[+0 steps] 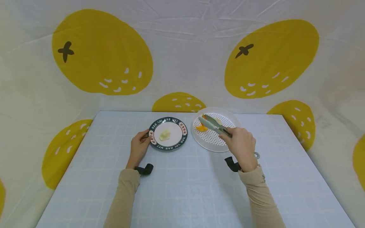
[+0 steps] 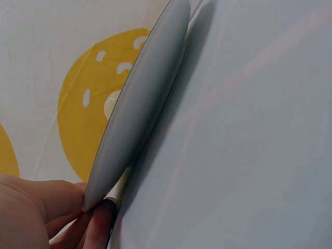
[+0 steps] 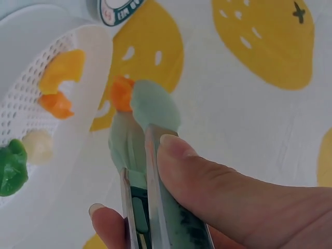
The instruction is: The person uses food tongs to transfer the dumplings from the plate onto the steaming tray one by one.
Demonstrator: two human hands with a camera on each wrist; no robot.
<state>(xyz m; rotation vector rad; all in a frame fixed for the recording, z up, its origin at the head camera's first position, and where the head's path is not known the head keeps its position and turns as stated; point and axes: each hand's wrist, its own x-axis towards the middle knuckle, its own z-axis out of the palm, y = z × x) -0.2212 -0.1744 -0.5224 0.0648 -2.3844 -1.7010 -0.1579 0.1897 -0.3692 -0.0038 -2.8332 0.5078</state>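
My left hand pinches the left rim of a small plate with a dark lettered border. The left wrist view has the plate edge-on, its rim between thumb and fingers. A pale, lumpy food piece lies on it. My right hand grips pale green tongs over a white perforated basket. Between the tong tips is an orange piece. Inside the basket are a yellow-orange piece, a smaller orange piece, a pale piece and a green piece.
Plate and basket stand side by side near the back of a light blue table. Behind them hangs a white cloth with big yellow fruit prints. Black wrist straps sit at both cuffs.
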